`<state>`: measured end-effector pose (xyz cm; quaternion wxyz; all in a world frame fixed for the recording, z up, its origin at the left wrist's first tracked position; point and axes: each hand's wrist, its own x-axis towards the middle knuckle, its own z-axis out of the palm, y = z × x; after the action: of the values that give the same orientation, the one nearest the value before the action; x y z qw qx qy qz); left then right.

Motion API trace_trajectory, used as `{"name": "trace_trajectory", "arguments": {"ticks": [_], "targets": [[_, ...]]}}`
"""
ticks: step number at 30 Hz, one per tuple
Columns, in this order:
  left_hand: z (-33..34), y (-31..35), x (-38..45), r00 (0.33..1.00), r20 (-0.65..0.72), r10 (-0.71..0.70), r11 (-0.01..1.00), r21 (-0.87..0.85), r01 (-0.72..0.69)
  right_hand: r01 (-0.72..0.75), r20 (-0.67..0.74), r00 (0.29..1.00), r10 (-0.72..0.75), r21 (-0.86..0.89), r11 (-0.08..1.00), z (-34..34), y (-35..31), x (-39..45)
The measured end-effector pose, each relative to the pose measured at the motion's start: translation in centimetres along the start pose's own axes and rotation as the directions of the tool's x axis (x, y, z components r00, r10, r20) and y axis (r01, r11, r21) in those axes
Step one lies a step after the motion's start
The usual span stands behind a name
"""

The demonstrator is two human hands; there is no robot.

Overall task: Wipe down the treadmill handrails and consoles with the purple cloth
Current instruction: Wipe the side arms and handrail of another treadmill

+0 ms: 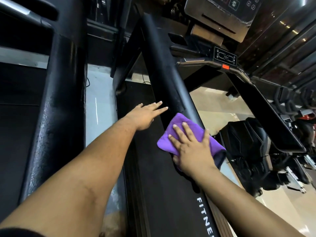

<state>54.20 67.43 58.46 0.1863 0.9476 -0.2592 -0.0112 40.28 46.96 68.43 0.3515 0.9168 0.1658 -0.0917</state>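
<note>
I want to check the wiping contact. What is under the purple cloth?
The purple cloth lies on the black treadmill handrail, with the right hand flat on top. The rail surface beneath the cloth is covered, so its state cannot be seen.

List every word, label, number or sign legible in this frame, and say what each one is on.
"FITNE", white letters cut off by the bottom edge, on the treadmill side rail.
Console panel: icons and buttons, too small to read.
Small control pad: symbols only, unreadable.
Red tab below it: no legible text.
</note>
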Motion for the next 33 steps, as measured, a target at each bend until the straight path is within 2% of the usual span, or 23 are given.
{"name": "trace_trajectory", "arguments": {"ticks": [2, 5, 8, 12, 14, 18, 21, 24, 28, 31, 33], "targets": [[-0.3, 0.0, 0.5, 0.999, -0.034, -0.016, 0.999, -0.039, 0.015, -0.078, -0.036, 0.996, 0.085, 0.162, 0.984, -0.2, 1.9, -0.5], [-1.5, 0.5, 1.5, 0.995, -0.094, -0.023, 0.998, -0.065, 0.017, -0.120, -0.046, 0.988, 0.145, 0.343, 0.931, -1.8, 3.3, 4.7], [-2.1, 0.2, 2.2, 0.995, -0.094, -0.029, 0.997, -0.078, 0.022, -0.111, -0.060, 0.987, 0.148, 0.416, 0.903, -3.6, 4.1, 9.1], [-1.5, -1.5, 2.6, 0.997, -0.050, -0.053, 0.998, -0.047, 0.050, -0.043, -0.084, 0.995, 0.063, 0.224, 0.974, -1.2, 3.2, 4.9], [-1.6, -2.1, 3.3, 0.997, -0.056, -0.048, 0.999, -0.020, 0.047, -0.017, -0.082, 0.996, 0.034, 0.192, 0.981, -0.5, 3.1, 3.1], [-2.3, -3.3, 4.6, 0.998, -0.062, -0.032, 0.999, -0.005, 0.031, -0.021, -0.057, 0.998, 0.039, 0.280, 0.960, -3.0, 4.2, 10.2], [-2.2, -5.2, 5.2, 0.994, -0.072, -0.078, 0.997, -0.029, 0.076, -0.034, -0.049, 0.998, 0.051, 0.298, 0.954, -5.0, 4.0, 15.1], [-1.6, -6.3, 5.2, 0.993, -0.052, -0.108, 0.993, -0.047, 0.106, -0.007, -0.061, 0.998, 0.021, 0.213, 0.977, -4.3, 3.6, 13.5], [-0.4, -5.4, 5.7, 0.987, -0.086, -0.138, 0.984, -0.124, 0.127, 0.097, -0.068, 0.994, -0.091, 0.092, 0.991, -2.0, 3.0, 8.1], [0.6, -4.6, 6.0, 0.983, -0.123, -0.139, 0.974, -0.198, 0.113, 0.088, -0.052, 0.995, -0.083, 0.098, 0.991, -3.1, 3.0, 10.9], [0.8, -4.7, 5.9, 0.981, -0.135, -0.140, 0.970, -0.217, 0.109, 0.081, -0.025, 0.996, -0.081, 0.003, 0.997, -4.0, 1.8, 13.4]]}}
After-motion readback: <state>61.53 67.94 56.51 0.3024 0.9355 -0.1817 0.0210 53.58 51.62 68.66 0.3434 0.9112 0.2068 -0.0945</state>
